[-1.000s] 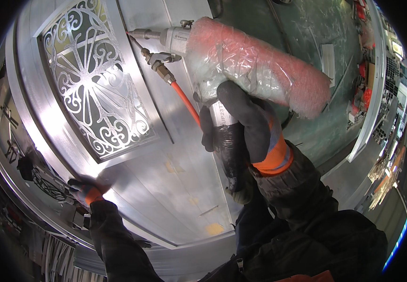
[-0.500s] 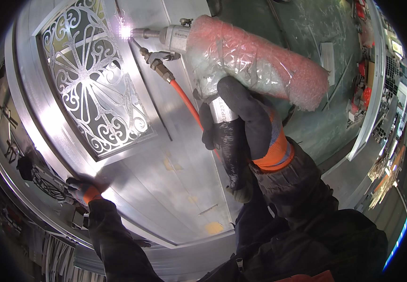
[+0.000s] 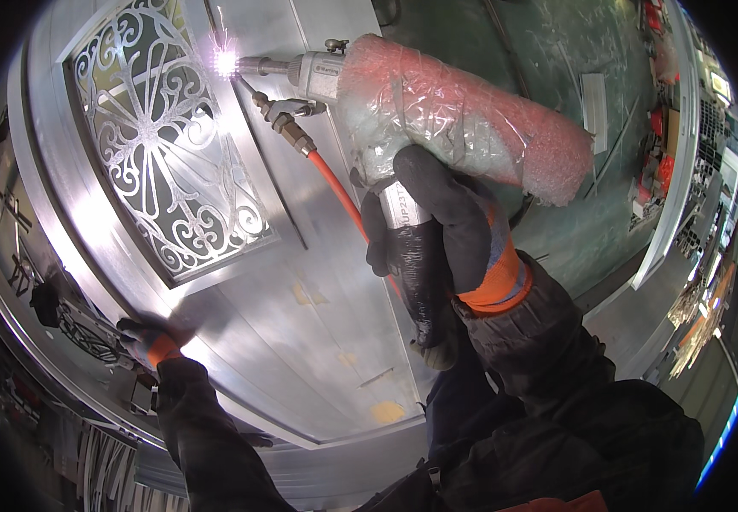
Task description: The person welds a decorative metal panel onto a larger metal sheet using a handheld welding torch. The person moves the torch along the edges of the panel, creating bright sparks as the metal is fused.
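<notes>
My right hand (image 3: 454, 222) is wrapped around the black-taped handle of a handheld welding gun (image 3: 322, 75). The gun's body lies in red and clear bubble wrap, and its nozzle points left. At the tip, a bright white-violet spark (image 3: 226, 63) burns on a seam of a silvery metal door (image 3: 301, 341). A thin feed tube with metal fittings (image 3: 288, 124) and an orange hose (image 3: 335, 188) runs to the same spot. On the door's left edge rests my left hand (image 3: 143, 337), in a dark glove, its fingers laid over the frame and partly lost in shadow.
A scrollwork metal grille (image 3: 173, 141) fills the door's window opening, left of the spark. To the right lies a greenish surface (image 3: 540, 68) with a pale strip (image 3: 593, 102) on it. Metal strips (image 3: 104, 461) stand at lower left; red items and shelving line the right rim.
The spark and gun tip have shifted very slightly nearer along the seam. The door appears a little displaced to the left in view. Both hands keep their places and grip.
</notes>
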{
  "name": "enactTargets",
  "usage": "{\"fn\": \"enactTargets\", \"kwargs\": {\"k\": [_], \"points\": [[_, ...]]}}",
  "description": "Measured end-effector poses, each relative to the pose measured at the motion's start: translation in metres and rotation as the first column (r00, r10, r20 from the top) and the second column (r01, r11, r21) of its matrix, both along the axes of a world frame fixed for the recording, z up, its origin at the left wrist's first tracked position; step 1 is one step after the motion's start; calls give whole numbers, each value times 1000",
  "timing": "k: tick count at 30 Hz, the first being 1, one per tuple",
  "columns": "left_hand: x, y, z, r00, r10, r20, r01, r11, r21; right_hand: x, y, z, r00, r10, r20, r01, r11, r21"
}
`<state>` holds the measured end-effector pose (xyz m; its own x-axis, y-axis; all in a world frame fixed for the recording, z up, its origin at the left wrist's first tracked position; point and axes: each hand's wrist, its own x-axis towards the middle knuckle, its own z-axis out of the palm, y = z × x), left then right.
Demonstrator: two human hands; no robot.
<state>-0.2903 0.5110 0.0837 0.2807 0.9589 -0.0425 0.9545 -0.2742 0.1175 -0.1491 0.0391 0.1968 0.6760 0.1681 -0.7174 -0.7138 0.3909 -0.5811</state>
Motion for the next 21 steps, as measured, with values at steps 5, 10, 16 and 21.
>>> {"fn": "enactTargets", "kwargs": {"k": [5, 10, 16, 21], "points": [[-1, 1, -1, 999, -7, -33, 7, 1000, 9, -5, -4, 1, 999, -31, -32, 33, 997, 76], [-9, 15, -9, 999, -28, 38, 28, 1000, 8, -8, -2, 6, 995, -76, -69, 81, 994, 79], [-5, 8, -7, 998, -19, 61, 17, 1000, 25, -13, -7, 4, 996, -32, -79, 42, 991, 126], [-8, 12, -8, 998, -40, 54, 38, 998, 43, -16, -4, 9, 993, -56, -100, 66, 993, 96]]}}
